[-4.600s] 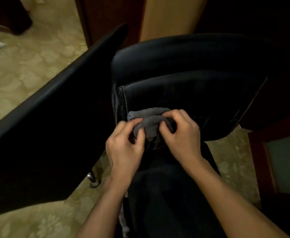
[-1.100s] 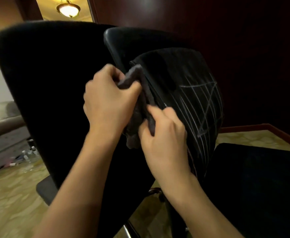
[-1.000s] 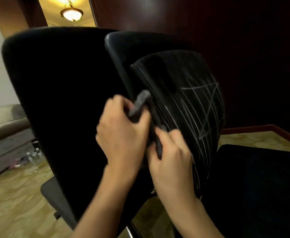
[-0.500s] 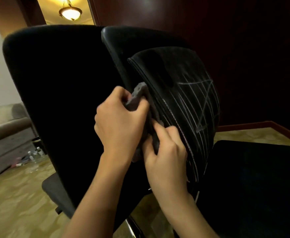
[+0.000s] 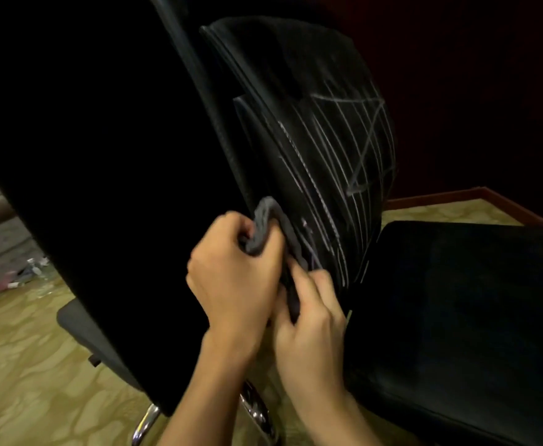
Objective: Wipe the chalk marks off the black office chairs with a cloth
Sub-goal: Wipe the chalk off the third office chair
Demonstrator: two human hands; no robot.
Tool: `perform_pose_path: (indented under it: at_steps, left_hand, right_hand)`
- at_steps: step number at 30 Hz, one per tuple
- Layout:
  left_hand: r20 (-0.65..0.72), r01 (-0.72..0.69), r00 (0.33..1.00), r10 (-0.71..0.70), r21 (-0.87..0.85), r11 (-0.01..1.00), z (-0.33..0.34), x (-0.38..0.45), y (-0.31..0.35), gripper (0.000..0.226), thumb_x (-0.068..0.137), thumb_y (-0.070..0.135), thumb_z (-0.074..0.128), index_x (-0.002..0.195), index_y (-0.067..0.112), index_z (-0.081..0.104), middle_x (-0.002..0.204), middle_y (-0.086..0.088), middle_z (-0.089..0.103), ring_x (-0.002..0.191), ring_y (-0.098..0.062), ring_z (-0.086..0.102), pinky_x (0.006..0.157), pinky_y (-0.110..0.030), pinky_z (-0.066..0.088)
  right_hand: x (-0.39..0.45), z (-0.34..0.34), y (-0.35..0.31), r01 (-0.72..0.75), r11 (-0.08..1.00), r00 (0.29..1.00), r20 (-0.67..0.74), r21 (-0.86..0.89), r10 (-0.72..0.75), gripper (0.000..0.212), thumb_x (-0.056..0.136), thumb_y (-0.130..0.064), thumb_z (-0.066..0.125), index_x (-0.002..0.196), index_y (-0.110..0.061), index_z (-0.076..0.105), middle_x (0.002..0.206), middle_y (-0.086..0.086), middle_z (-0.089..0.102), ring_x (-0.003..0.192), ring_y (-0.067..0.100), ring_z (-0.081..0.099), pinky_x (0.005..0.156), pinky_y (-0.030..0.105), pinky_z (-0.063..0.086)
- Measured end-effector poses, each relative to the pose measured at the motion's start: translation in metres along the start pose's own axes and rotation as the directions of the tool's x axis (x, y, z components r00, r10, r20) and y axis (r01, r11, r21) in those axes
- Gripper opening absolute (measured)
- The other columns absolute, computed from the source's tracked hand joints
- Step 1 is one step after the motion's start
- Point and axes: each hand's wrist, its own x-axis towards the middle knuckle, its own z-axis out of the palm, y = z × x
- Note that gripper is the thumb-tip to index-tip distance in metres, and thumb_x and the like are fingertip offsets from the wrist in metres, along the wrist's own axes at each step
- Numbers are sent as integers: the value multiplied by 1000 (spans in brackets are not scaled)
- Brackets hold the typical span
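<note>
Patterned floor (image 5: 38, 381) shows open room left of the chairs. We see left hand (image 5: 234, 281) and right hand (image 5: 312, 320) both gripping the grey cloth (image 5: 263, 223), bunched against the chalk-marked backrest (image 5: 328, 149) at its lower left edge, seat (image 5: 473, 300) just right.

Both hands at a crumpled grey cloth (image 5: 265, 225) against the lower edge of a black leather chair backrest (image 5: 325, 149). Left hand (image 5: 236, 278) gripping the cloth, right hand (image 5: 312, 326) pinching its lower part. White chalk marks (image 5: 354, 149) across the backrest. Second black chair back (image 5: 103, 156) just left.
</note>
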Motion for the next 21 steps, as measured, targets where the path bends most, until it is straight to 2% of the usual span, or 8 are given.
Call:
perform_pose_path:
  at_steps: [4,9,12,14,15,16,19,21]
  left_hand:
    - [34,35,999,-35,18,999,-4,2,3,28,81,39,71,69,23,51,60,8,51,58,-11,53,53,-28,36]
    - [197,17,979,-49,160,987,19,-64,-26,32,71,52,57,67,24,43,62,8,50,56,-14,52,51,-26,31]
    - [249,36,966,-76,159,987,31,-105,-45,29,72,51,55,67,29,36,60,10,45,51,-13,50,48,-26,29]
    - [250,49,964,-86,150,987,33,-114,-48,31,73,49,57,66,29,36,60,10,42,50,-9,45,46,-24,27]
    - [237,46,968,-81,152,987,34,-111,-47,33,74,48,61,64,28,37,59,10,42,50,-8,42,46,-23,25]
    - [213,43,974,-75,150,988,34,-104,-45,34,73,46,65,63,26,40,59,10,43,51,-8,41,45,-24,26]
    - [113,59,991,-65,52,997,26,-73,-31,31,74,41,72,65,20,51,61,5,51,55,-14,50,49,-33,39]
    - [83,71,994,-71,-7,997,24,-57,-23,30,77,39,70,66,19,52,61,4,51,55,-15,49,51,-35,39]
  right_hand:
    - [-4,6,-4,18,998,1000,-9,62,-18,38,93,-12,62,130,-8,62,111,0,60,104,-2,53,93,-1,33]
    - [-59,7,57,-140,990,990,-7,24,140,46,83,-10,66,129,-12,59,104,-8,52,101,-17,51,86,1,38]
    - [-88,3,78,-252,967,967,39,25,251,39,85,-3,68,123,-11,65,102,-12,52,102,-15,54,83,0,38]
    - [-91,1,81,-325,945,943,92,38,321,32,90,-4,64,115,-23,66,104,-15,54,99,-6,57,81,-1,38]
    - [-88,1,78,-320,947,944,88,14,318,29,91,-10,61,116,-23,66,104,-15,54,96,-2,57,81,-1,37]
    - [-84,2,74,-308,951,949,68,10,307,31,89,-15,61,119,-17,67,104,-12,55,94,-1,57,82,-1,36]
    - [-62,6,57,-253,966,967,6,54,253,39,89,-11,61,127,-7,64,103,-2,59,96,5,60,87,5,39]
    - [-52,10,49,-187,981,982,-19,59,188,36,93,-12,59,128,-8,64,106,-4,60,103,2,60,91,11,44]
